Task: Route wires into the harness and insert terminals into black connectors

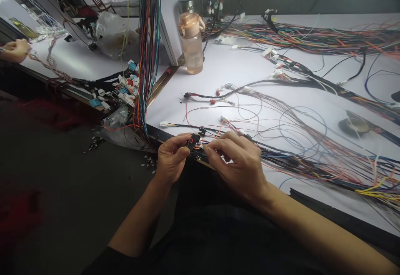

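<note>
At the white table (225,79) edge, both hands pinch a black connector (191,141), wires half-hidden.

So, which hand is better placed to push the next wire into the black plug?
Probably the right hand: its fingertips pinch the wires beside the black plug, while the left hand grips the plug itself.

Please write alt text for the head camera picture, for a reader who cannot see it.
A person's left hand pinches a small black connector at the near edge of a white table, while the right hand touches the thin wires at it. Loose coloured wire harnesses spread over the table; a pink water bottle stands behind.
</note>
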`<state>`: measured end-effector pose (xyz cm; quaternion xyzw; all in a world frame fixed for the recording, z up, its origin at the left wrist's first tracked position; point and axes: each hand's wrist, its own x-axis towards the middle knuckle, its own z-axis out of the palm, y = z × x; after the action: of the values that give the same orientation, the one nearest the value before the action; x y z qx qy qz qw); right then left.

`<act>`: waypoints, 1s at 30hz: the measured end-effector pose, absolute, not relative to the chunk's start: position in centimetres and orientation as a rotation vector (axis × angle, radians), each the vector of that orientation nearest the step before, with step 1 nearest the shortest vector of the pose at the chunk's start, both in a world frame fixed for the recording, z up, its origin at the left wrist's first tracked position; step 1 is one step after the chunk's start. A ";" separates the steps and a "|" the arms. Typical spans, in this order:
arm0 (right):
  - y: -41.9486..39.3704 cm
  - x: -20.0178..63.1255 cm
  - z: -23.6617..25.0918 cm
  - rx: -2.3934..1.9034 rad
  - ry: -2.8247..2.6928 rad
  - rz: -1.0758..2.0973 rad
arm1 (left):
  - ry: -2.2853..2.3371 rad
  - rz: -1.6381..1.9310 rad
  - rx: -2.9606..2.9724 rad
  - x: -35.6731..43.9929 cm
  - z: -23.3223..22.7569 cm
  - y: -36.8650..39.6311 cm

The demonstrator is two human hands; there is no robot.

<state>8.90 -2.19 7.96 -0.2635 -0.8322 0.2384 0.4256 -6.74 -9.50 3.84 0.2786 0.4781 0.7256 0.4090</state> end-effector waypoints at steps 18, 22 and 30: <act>-3.1 9.3 7.5 -0.678 -2.017 0.718 | 1.125 1.806 0.995 -6.5 4.0 -9.7; -3.2 9.3 7.3 -0.685 -2.018 0.677 | 1.106 1.797 1.102 -6.7 3.6 -9.8; -3.5 9.3 7.0 -0.713 -2.030 0.654 | 1.180 1.800 1.174 -6.6 3.2 -10.0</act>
<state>9.34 -3.47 7.05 -0.2859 -0.8143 0.2623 0.4317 -6.56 -9.95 3.24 0.4505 0.4531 0.6909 0.3383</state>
